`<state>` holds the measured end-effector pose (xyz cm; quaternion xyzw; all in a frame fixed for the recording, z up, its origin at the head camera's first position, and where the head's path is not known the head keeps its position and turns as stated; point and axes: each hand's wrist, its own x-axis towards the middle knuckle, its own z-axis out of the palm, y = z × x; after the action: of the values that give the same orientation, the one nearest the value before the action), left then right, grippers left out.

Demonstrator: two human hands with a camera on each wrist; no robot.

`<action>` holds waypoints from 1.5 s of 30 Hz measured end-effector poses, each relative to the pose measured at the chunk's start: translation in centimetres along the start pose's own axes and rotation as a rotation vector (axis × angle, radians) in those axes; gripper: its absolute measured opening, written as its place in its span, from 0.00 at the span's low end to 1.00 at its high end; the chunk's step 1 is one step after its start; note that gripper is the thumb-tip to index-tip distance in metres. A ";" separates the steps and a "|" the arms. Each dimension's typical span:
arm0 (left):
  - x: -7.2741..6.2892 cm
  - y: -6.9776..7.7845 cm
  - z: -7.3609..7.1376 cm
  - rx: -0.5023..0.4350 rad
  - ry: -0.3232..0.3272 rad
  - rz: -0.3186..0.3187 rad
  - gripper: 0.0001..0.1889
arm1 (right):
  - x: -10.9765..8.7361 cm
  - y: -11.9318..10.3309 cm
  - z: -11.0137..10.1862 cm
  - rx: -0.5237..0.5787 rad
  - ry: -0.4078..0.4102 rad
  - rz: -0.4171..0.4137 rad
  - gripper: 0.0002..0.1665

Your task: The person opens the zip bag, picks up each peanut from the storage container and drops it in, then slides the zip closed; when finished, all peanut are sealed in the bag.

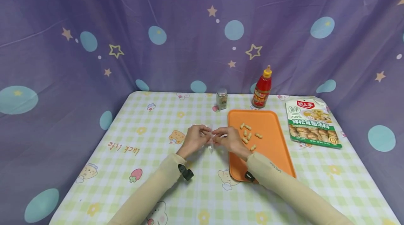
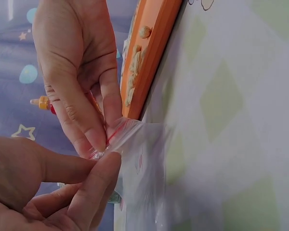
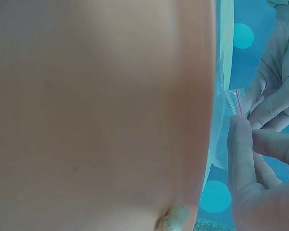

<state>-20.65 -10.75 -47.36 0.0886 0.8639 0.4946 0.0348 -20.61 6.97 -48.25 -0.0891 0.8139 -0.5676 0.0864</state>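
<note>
A clear plastic zip bag (image 2: 144,159) with a red line along its seal hangs between the two hands above the table. At its top edge, the left hand (image 1: 196,139) pinches the plastic between thumb and fingers. Close beside it, the right hand (image 1: 229,139) also pinches the seal edge, its wrist over the orange tray's left side. Both hands meet at the red strip in the left wrist view. From the right wrist, the bag (image 3: 220,130) looks limp and see-through; nothing can be made out inside it.
Several peanuts (image 1: 249,136) lie on the orange tray (image 1: 268,120). Behind it stand a red sauce bottle (image 1: 261,90) with a yellow cap and a small shaker jar (image 1: 222,99). A green and white food pouch (image 1: 310,123) lies at right on the checked tablecloth (image 1: 157,127).
</note>
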 end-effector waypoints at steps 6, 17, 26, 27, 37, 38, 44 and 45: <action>0.0 0.0 -0.1 0.026 -0.005 0.006 0.08 | 0.0 0.0 -0.2 0.030 -0.023 0.002 0.12; 0.0 -0.2 -0.5 0.055 -0.012 0.000 0.12 | -0.1 0.0 -0.8 -0.012 -0.040 0.035 0.14; 0.0 -0.9 -1.2 0.098 0.021 -0.011 0.13 | -0.1 0.2 -1.3 -0.029 -0.025 0.055 0.15; 0.0 -0.9 -1.3 0.107 0.029 -0.010 0.13 | -0.1 0.2 -1.4 -0.023 -0.023 0.061 0.15; -0.3 -0.5 -1.8 0.093 0.008 0.065 0.10 | -0.2 0.3 -1.8 0.001 -0.021 0.079 0.14; -0.3 -0.3 -1.7 0.095 0.001 0.090 0.11 | -0.2 0.2 -1.8 -0.004 -0.028 0.073 0.14; -0.3 0.0 -1.5 0.070 -0.013 0.149 0.16 | -0.3 0.0 -1.8 0.033 -0.067 0.070 0.16; -0.2 -0.1 -1.6 0.061 -0.029 0.152 0.17 | -0.3 0.0 -1.9 0.043 -0.073 0.075 0.16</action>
<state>-20.67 -12.18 -46.64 0.1621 0.8687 0.4681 0.0067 -20.76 8.72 -47.56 -0.0773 0.8007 -0.5775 0.1393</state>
